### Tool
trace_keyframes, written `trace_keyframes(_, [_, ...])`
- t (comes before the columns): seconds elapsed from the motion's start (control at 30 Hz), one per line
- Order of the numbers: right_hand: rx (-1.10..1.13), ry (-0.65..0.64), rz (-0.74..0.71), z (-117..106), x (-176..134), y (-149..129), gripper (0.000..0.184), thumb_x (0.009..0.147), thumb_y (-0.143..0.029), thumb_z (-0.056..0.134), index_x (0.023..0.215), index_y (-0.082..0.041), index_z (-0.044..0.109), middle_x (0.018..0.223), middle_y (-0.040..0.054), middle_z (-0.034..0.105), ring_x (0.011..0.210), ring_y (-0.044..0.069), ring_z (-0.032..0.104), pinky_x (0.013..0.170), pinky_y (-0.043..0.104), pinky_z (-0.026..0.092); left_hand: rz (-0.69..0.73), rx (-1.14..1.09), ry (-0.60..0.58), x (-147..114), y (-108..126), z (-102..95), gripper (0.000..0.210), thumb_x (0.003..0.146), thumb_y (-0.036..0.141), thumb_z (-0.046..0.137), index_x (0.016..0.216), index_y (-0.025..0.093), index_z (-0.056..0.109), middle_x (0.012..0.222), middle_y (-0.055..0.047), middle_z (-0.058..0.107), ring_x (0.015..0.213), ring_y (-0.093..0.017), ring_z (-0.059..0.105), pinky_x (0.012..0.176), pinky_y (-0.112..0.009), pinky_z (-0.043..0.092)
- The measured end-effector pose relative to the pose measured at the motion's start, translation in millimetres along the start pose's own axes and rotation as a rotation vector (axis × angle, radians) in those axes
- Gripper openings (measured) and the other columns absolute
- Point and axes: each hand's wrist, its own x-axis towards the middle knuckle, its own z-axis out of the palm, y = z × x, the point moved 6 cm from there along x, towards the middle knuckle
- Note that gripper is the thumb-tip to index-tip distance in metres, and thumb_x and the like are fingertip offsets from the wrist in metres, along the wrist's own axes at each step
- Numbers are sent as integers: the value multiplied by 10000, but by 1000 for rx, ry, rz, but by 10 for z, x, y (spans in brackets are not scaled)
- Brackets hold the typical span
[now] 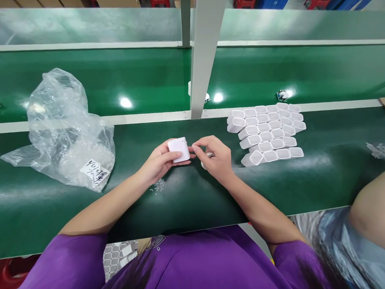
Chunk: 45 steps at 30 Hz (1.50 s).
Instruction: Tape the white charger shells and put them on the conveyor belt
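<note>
A white plastic housing with rounded corners and a small dark slot near its top edge is held in my left hand, thumb across its face. Just to its right, my right hand pinches thumb and forefinger together close to the housing's side. What sits between those fingertips is too small to make out. Part of a white item shows under its curled fingers. Below my left hand lies a small scatter of tiny clear pieces on the dark green bench.
Rows of open white housings stand to the right. A clear plastic bag with a handwritten label lies left. Behind a grey post, small circuit boards sit on the green belt. Another person's arm is at far right.
</note>
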Motion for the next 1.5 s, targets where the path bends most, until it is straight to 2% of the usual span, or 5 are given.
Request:
trace_keyframes(0.23, [245,-7,92,-12,0,-54,157,935,-311,650,855,-193,715,855,34,697,716,126,632,591,247,500,129,274,-40,-65,5,87,470,667,308,837,1008,209,528,873,4,664,779,-177,708,624,-271,615])
trace_keyframes(0.53, [129,38,-27,-27,-49,-203,139,963,-218,588,915,-205,718,905,35,705,774,123,661,634,235,541,204,516,0,-131,-15,26,495,684,356,830,1064,242,534,885,12,644,678,-156,659,619,-271,569])
trace_keyframes(1.0, [-23,128,-171,-20,-149,-260,152,962,-202,572,962,-248,717,889,21,703,740,130,663,618,244,563,362,831,21,-208,115,183,422,775,371,715,1117,223,516,1044,-25,604,638,-94,560,577,-216,448])
trace_keyframes(1.27, [-51,40,-202,10,-142,-230,202,985,-213,530,1064,-262,709,961,35,711,828,145,695,694,247,595,373,813,11,-194,121,147,446,776,389,723,1141,226,526,1111,-51,574,766,-138,600,661,-241,478])
trace_keyframes(1.5, [-309,-132,-368,83,-178,-229,271,979,-210,497,1144,-215,711,1006,60,735,725,138,680,555,242,521,392,930,43,-195,170,111,361,820,320,637,1132,208,495,1070,-49,603,691,-125,598,632,-244,447])
